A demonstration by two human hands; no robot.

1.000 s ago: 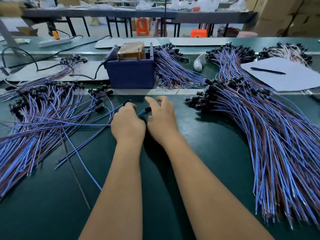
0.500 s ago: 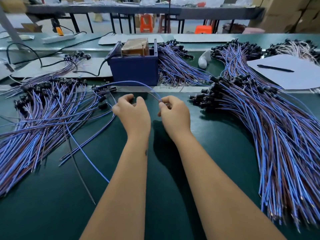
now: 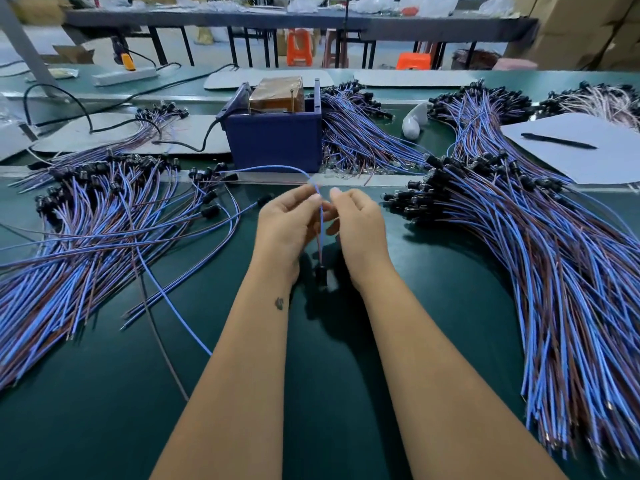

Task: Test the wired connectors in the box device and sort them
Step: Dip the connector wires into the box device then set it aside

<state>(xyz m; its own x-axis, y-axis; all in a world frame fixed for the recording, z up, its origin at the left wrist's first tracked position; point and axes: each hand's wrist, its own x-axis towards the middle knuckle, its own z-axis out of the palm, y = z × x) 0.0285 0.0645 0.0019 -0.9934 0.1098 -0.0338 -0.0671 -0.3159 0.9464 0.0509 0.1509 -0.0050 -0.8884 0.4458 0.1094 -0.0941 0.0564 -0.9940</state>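
Both hands are pinching one blue/brown wire point(image 3: 321, 216) between thumb & fingertips, left hand point(image 3: 289, 225) & right hand point(image 3: 358, 223) close together, its black connector point(image 3: 321, 275) dangling below the fingers; prob. mid-pickup, next needing wire ends guided fwd to the blue box device point(image 3: 275, 140) just beyond the fingertips

The box device point(image 3: 275, 140) stands on the surface point(image 3: 104, 393) at the centre rear and serves as reference. Left of it and nearer the viewer lies a spread heap of wired connectors point(image 3: 86, 237). Touching its right side lies a second heap point(image 3: 356, 140); further right and forward, a large heap point(image 3: 536, 254) runs toward the near edge. Directly before the box device, the left hand point(image 3: 287, 226) and right hand point(image 3: 360, 223) meet above the surface with one wired connector point(image 3: 320, 275) hanging between them. Far right of the box device, a sheet of paper point(image 3: 588, 157) carries a pen point(image 3: 557, 141).
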